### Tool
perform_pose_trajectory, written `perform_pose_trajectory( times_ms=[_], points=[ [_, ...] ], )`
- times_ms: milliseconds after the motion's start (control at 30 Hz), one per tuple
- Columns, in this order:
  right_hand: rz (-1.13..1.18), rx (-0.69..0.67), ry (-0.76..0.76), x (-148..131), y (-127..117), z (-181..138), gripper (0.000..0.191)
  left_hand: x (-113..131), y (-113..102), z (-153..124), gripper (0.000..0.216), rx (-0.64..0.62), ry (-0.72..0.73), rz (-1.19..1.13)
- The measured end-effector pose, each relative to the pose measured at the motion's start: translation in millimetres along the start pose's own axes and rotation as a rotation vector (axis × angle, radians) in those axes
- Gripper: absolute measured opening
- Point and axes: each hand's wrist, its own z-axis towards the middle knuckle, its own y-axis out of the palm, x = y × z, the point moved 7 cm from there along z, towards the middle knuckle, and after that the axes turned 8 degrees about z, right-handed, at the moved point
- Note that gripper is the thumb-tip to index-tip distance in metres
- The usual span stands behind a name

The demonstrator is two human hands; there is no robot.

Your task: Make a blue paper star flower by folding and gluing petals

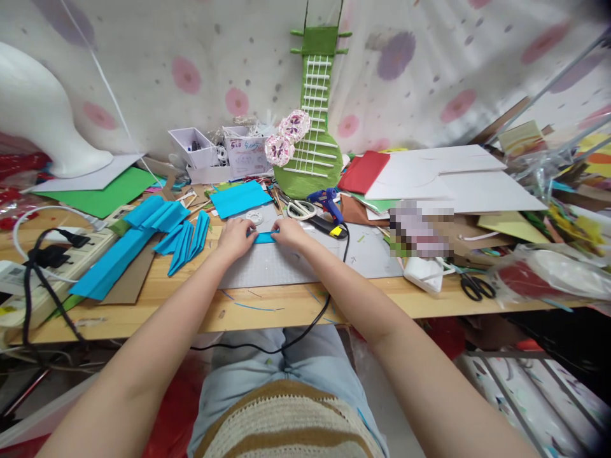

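Both hands meet over a grey cutting mat (334, 257) on the wooden desk (267, 308). Between them lies a small folded strip of blue paper (264, 238). My left hand (235, 237) pinches its left end with curled fingers. My right hand (289, 233) pinches its right end the same way. Several folded blue paper pieces (184, 238) lie just left of my left hand, and a flat blue sheet (240, 198) lies beyond the hands. A roll of tape (254, 217) sits just behind the strip.
A green cardboard guitar (315, 140) leans on the flowered cloth wall. A blue glue gun (328, 205) and white-handled scissors (300, 209) lie behind my right hand; its black cord (334, 292) drops off the desk edge. A power strip (52, 264) sits left, black scissors (477, 286) right.
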Motion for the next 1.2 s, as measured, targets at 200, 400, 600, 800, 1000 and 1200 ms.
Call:
perform_pose_trajectory(
  times_ms=[200,400,600,800,1000,1200],
  points=[
    [0.170,-0.015,-0.123,-6,-9,-7,0.015,19,-10,0,0.029,-0.087,0.168,-0.036],
    [0.089,-0.183,-0.246,-13,-18,-28,0.024,31,-17,-3,0.026,-0.191,0.198,-0.073],
    [-0.023,-0.246,-0.328,-19,-27,-36,0.028,34,-16,-5,0.032,-0.352,0.313,-0.194],
    [0.256,-0.418,-0.272,-11,-24,-41,0.028,13,-9,-12,0.035,-0.569,0.183,-0.566],
    [0.545,-0.456,-0.177,9,-22,-40,0.026,-20,-23,-13,0.034,-0.389,-0.017,-0.772],
    [0.919,-0.308,0.026,39,-24,-37,0.023,-66,-38,-9,0.029,0.128,-0.309,-1.037]
  ],
)
